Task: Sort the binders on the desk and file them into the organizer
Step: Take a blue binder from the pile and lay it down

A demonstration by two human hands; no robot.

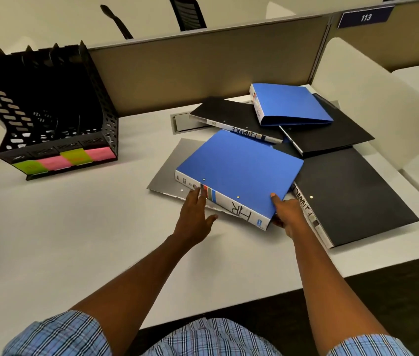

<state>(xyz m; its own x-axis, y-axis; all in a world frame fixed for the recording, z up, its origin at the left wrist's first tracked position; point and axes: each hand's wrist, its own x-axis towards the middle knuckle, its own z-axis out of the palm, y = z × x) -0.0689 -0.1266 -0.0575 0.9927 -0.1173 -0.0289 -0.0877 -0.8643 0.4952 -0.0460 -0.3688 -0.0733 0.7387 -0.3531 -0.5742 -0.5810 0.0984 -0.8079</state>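
A blue binder marked "HR" (239, 170) lies tilted on top of a pile on the white desk (74, 227). My right hand (286, 214) grips its near right corner, thumb on the cover and fingers underneath. My left hand (195, 214) touches the spine's left part with straight fingers. Under the binder lies a grey folder (169, 170). Behind are a black binder marked "FINANCE" (226, 113), a second blue binder (290, 104) and two more black binders (331, 132) (352, 191). The black mesh organizer (49, 104) stands at the left, its slots empty.
Green and pink sticky notes (64, 160) label the organizer's front edge. A beige partition (203, 65) closes the back of the desk, a white divider (373, 98) the right. A cable hatch (185, 122) sits behind the pile. A sign reading 113 (365, 18) hangs at upper right.
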